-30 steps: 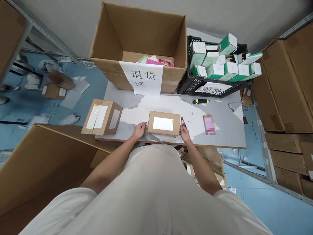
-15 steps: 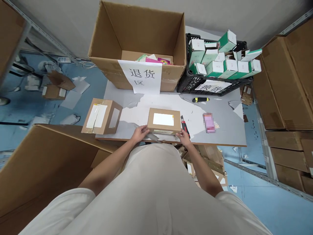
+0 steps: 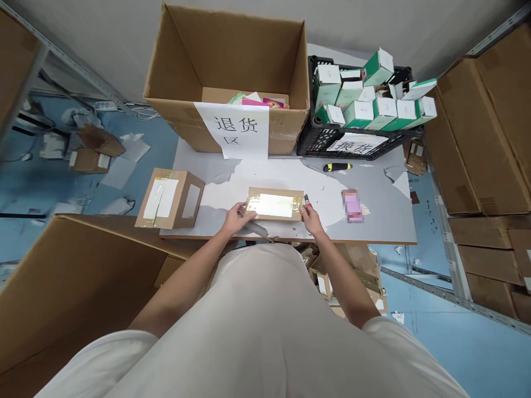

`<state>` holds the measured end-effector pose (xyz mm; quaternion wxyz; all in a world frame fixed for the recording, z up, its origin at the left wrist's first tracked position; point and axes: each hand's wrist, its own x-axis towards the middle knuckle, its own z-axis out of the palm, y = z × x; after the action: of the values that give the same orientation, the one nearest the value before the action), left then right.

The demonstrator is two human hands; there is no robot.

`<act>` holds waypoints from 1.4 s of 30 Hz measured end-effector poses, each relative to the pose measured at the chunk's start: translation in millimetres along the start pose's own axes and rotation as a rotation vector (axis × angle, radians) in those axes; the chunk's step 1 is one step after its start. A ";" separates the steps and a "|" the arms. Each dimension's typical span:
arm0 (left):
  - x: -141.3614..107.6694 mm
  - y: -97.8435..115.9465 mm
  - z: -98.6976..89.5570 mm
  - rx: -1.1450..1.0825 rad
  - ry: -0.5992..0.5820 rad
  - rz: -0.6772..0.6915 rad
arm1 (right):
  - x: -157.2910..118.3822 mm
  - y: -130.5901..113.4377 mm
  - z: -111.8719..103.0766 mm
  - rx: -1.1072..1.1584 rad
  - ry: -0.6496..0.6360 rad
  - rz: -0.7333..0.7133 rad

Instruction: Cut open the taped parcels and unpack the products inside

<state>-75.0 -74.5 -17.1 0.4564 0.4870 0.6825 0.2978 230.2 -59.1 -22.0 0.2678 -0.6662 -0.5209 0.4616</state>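
A small brown carton (image 3: 276, 205) with clear tape and a white label on the side facing me is held between both hands near the table's front edge. My left hand (image 3: 237, 218) grips its left end, the thumb on the taped face. At the right end, my right hand (image 3: 311, 219) has its fingers closed on the carton. Just behind that hand, a red and black cutter (image 3: 307, 201) is partly hidden. A larger taped carton (image 3: 170, 199) with white labels stands at the table's left end.
A large open box (image 3: 178, 113) with a paper sign and a black crate (image 3: 305, 145) of green-white boxes stand at the back. A yellow-black cutter (image 3: 337, 167) and a pink blurred item (image 3: 352, 206) lie right. A big open carton (image 3: 83, 287) is at lower left.
The small carton has been tipped, so a taped, labelled side now faces me instead of its earlier top. Both hands have moved up slightly with it, and the right hand now covers part of the red cutter.
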 end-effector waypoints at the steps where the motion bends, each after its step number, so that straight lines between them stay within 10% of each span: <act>1: -1.8 -2.1 0.2 -0.011 0.000 0.003 | -1.5 2.2 -0.5 0.028 -0.017 0.023; 7: -14.6 -8.4 2.6 -0.012 0.019 0.034 | -12.6 16.7 -5.0 0.054 -0.087 0.062; 12: -19.3 -7.7 4.9 0.037 0.047 0.069 | -7.8 33.0 -15.8 -0.259 0.188 0.048; 19: -32.9 1.1 5.9 0.333 0.250 0.471 | 3.2 50.1 -16.3 -0.570 0.030 0.214; 25: -39.6 12.9 11.8 0.495 -0.069 0.778 | 5.1 44.3 -18.1 -0.591 0.015 0.207; 32: -33.4 6.1 23.2 0.491 -0.094 0.802 | 6.4 -4.6 -44.9 -0.035 0.250 0.098; 42: -19.7 1.1 27.1 0.451 -0.051 0.833 | -14.8 -101.4 -40.7 -0.288 -0.293 -0.453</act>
<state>-47.7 -93.6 -20.6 0.1974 0.8134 0.4655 0.2877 220.8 -36.2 85.4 0.1890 -0.4906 -0.7493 0.4027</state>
